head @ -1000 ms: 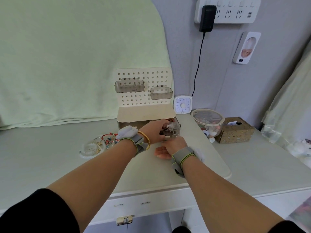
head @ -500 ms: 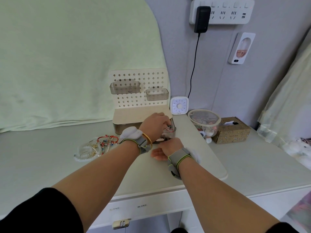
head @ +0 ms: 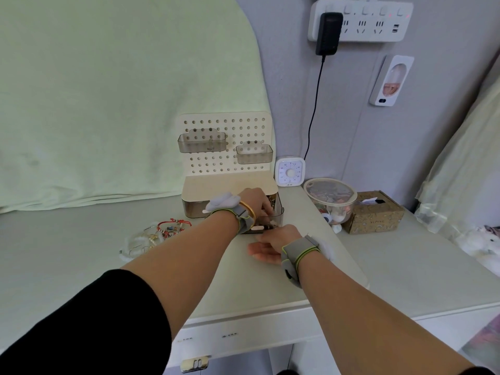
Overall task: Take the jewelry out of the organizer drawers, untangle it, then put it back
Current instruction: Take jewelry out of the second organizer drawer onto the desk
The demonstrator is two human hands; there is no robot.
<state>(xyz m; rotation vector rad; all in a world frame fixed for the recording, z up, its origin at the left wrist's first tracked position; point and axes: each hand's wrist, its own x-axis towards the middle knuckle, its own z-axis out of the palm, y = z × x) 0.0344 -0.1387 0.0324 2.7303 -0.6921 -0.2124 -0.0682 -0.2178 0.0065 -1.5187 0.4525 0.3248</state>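
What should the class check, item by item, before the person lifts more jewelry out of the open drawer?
1. Drawer pulled out of the organizer: ok.
2. Left hand reaching into the drawer: ok.
3. Left fingers actually gripping a piece: cannot tell, fingertips hidden.
4. Right hand at the drawer front, steadying it: ok.
5. Room on the table beside the jewelry pile: ok.
6. Piece free of tangles: cannot tell.

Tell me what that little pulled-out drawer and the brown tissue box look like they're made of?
The drawer looks like smoky clear plastic: you can see through its glossy walls. The tissue box seems to be matte printed cardboard, with crisp folded edges, though I can't be sure.
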